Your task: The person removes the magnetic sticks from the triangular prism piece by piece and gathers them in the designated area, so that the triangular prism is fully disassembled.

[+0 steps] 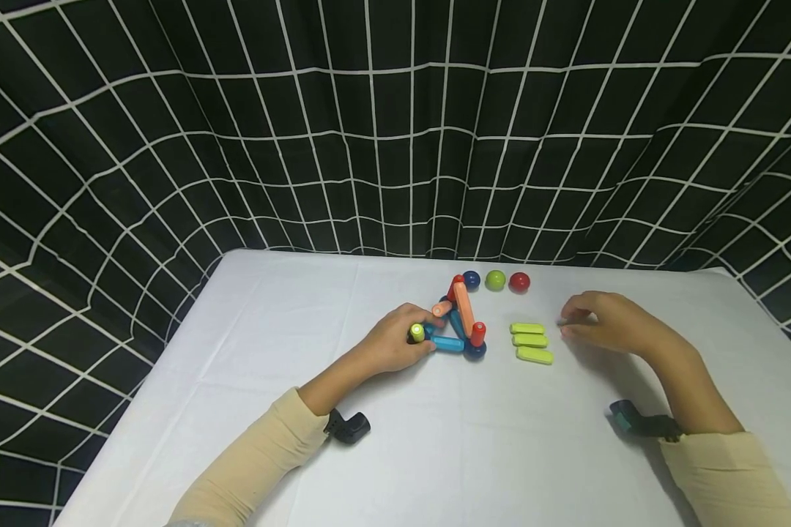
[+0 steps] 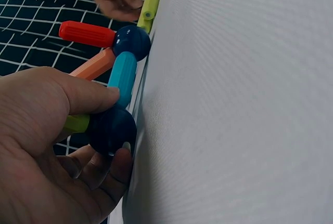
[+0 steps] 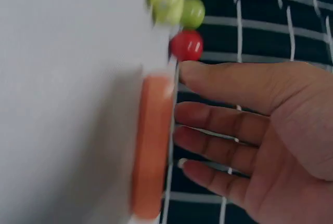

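My left hand (image 1: pixel 398 338) grips the near-left corner of a small triangular frame of magnetic sticks and balls. In the left wrist view its thumb presses a light blue stick (image 2: pixel 123 76), with fingers around a navy ball (image 2: pixel 112 130). A lime stick (image 1: pixel 417 333) stands up at that corner; a red stick (image 1: pixel 478 334) rises from another navy ball (image 1: pixel 474 350). A salmon stick (image 1: pixel 464 309) slants across the frame's right side. My right hand (image 1: pixel 609 322) hovers with loosely bent, empty fingers. Beside them in the right wrist view is an orange stick (image 3: pixel 152 146), hidden from the head view.
Three loose lime stick pieces (image 1: pixel 529 340) lie between the frame and my right hand. Behind them sit a blue ball (image 1: pixel 471 280), a green ball (image 1: pixel 495 279) and a red ball (image 1: pixel 519 282). A gridded black curtain (image 1: pixel 395 161) borders the white table (image 1: pixel 501 454).
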`<state>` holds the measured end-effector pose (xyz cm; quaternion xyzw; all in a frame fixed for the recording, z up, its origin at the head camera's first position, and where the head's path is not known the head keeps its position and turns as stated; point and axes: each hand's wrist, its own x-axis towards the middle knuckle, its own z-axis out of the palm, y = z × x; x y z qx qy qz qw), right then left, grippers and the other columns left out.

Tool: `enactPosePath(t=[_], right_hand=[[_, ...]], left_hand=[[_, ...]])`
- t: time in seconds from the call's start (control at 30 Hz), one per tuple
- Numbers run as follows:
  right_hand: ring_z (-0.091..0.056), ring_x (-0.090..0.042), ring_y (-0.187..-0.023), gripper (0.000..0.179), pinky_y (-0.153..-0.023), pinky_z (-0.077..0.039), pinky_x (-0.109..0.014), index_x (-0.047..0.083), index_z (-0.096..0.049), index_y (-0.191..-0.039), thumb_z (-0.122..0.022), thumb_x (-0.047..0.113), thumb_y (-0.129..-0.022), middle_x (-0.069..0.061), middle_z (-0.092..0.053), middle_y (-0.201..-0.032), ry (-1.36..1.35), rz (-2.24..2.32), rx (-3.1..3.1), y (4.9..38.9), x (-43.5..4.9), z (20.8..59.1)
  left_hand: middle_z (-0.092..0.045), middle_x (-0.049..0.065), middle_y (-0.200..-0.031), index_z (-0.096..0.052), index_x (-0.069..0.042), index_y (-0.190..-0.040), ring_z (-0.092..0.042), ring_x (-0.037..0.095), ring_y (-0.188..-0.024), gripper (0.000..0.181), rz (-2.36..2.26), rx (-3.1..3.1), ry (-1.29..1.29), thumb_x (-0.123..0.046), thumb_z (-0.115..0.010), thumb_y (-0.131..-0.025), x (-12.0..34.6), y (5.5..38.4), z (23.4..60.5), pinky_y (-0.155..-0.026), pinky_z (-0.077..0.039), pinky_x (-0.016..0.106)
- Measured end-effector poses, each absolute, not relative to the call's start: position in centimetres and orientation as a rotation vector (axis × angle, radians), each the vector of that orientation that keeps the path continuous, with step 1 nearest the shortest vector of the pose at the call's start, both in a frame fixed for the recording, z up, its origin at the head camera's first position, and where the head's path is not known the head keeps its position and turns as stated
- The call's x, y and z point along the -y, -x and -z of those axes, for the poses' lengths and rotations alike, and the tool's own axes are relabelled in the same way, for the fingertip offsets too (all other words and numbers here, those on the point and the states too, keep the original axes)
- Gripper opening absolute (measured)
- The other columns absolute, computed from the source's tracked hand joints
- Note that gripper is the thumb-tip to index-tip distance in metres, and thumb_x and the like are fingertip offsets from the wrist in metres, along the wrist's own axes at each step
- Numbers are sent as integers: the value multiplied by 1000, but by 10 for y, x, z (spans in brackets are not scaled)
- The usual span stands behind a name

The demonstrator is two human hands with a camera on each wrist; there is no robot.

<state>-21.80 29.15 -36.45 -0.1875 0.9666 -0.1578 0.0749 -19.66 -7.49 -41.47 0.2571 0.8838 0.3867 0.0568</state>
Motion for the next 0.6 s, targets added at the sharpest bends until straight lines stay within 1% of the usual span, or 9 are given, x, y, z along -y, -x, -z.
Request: enactPosePath(t=[0.1, 0.17, 0.23, 0.33, 0.43, 0.5, 0.6], right_hand=[[-65, -37, -101, 23, -88, -51, -58, -1, -72, -108, -76, 10, -88, -15, -71, -104, 662, 480, -2967, 211, -267, 352], [-65, -35, -102, 21, -88, -52, -56, 0, -73, -107, -75, 8, -88, -13, -72, -104, 760, 476, -3019, 203, -245, 343], [-66, -31, -99, 19, -86, -54, -52, 3, -75, -105, -77, 7, -87, -10, -72, -102, 911, 484, -3069, 195, -221, 334], [-65, -23, -87, 17, -77, -57, -41, 6, -76, -98, -81, 4, -82, -4, -70, -93, 1224, 508, -3095, 184, -183, 328], [-60, -16, -76, 19, -66, -54, -31, 6, -76, -96, -83, 3, -79, -2, -67, -86, 1483, 507, -3059, 176, -148, 328], [-58, -14, -71, 19, -61, -52, -29, 6, -75, -96, -84, 6, -79, 0, -65, -81, 1547, 454, -3041, 172, -127, 330], [-58, -13, -64, 18, -52, -49, -29, 6, -70, -93, -83, 11, -81, 1, -61, -75, 1521, 300, -3061, 170, -104, 336]], left_hand=[[-59, 8, -127, -71, -12, -121, -54, 22, -119, 32, -1171, -2678, -776, -11, -74, -89, 75, 197, 415, -103, -42, 41], [-59, 9, -127, -71, -12, -120, -54, 22, -119, 31, -1167, -2677, -780, -11, -74, -89, 75, 197, 415, -103, -42, 40], [-59, 9, -127, -71, -11, -120, -54, 22, -119, 30, -1164, -2676, -788, -12, -74, -90, 76, 198, 415, -103, -42, 40], [-59, 9, -127, -71, -11, -120, -54, 21, -119, 30, -1162, -2680, -795, -12, -74, -90, 76, 198, 416, -103, -42, 39], [-59, 9, -125, -70, -11, -119, -55, 21, -118, 30, -1150, -2697, -811, -12, -74, -89, 76, 199, 415, -102, -43, 38], [-60, 10, -124, -69, -9, -120, -56, 22, -117, 33, -1141, -2717, -822, -12, -74, -88, 77, 198, 415, -101, -44, 38], [-60, 13, -121, -66, -3, -122, -58, 25, -114, 38, -1127, -2744, -839, -11, -74, -86, 77, 198, 415, -100, -45, 38]])
